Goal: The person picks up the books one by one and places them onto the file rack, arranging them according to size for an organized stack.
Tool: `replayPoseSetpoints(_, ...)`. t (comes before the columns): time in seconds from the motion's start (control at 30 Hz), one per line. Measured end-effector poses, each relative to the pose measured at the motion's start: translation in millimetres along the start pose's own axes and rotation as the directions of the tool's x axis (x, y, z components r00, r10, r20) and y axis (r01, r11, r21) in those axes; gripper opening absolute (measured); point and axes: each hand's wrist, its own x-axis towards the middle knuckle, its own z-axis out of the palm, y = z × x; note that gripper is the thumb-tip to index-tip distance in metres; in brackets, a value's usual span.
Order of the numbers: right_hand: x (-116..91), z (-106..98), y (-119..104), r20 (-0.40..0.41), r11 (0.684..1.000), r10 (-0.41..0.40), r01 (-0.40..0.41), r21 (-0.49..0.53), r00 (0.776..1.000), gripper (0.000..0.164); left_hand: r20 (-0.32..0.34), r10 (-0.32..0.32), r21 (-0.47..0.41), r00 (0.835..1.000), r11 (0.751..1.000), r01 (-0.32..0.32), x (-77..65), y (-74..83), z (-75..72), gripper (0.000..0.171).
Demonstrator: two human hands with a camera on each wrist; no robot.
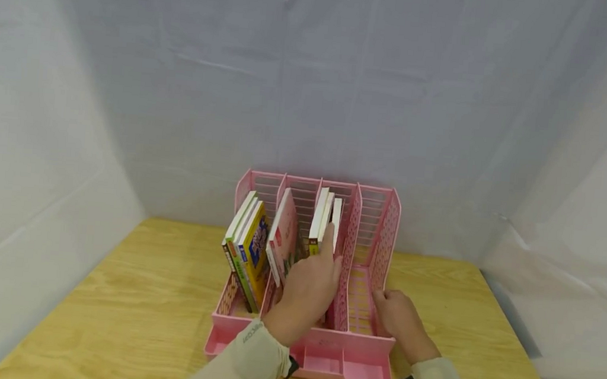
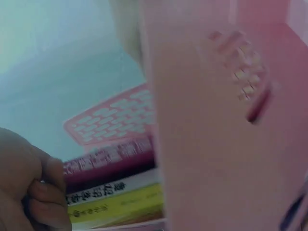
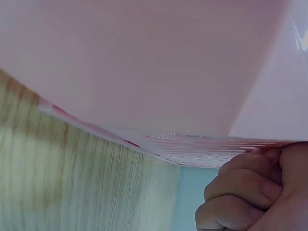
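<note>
A pink book rack (image 1: pixel 303 333) with upright dividers stands on the table. My left hand (image 1: pixel 309 288) reaches into its third section from the left, index finger straight up along the books and thumb on the right. Between them is the rightmost book (image 1: pixel 337 216), thin and pale-edged; a purple spine (image 2: pixel 110 159) shows beside the hand in the left wrist view. Left of it stand white-edged books (image 1: pixel 319 214), one with a yellow spine (image 2: pixel 115 207). My right hand (image 1: pixel 399 316) grips the rack's right side wall near the front, fingers curled in the right wrist view (image 3: pixel 245 187).
Several books (image 1: pixel 248 244) lean in the leftmost section, and a pink book (image 1: pixel 284 235) stands in the second. Small trays line the rack's front. The wooden table (image 1: pixel 128 306) extends to both sides, with pale sheeting (image 1: pixel 316 95) behind and beside it.
</note>
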Motion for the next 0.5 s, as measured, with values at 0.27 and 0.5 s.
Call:
replayPoseSetpoints(0.27, 6, 2, -1, -0.009, 0.998, -0.024, 0.024, -0.065, 1.000, 0.055, 0.034, 0.030, -0.173, 0.999, 0.985, -0.024, -3.6, -19.2, -1.6, 0.066)
replayPoseSetpoints(0.5, 8, -11, 5, -0.165, 0.979, -0.151, 0.124, -0.161, 0.975, 0.045, -0.351, 0.053, -0.341, 0.935, 0.922, -0.181, -11.9, -60.6, -39.9, 0.029)
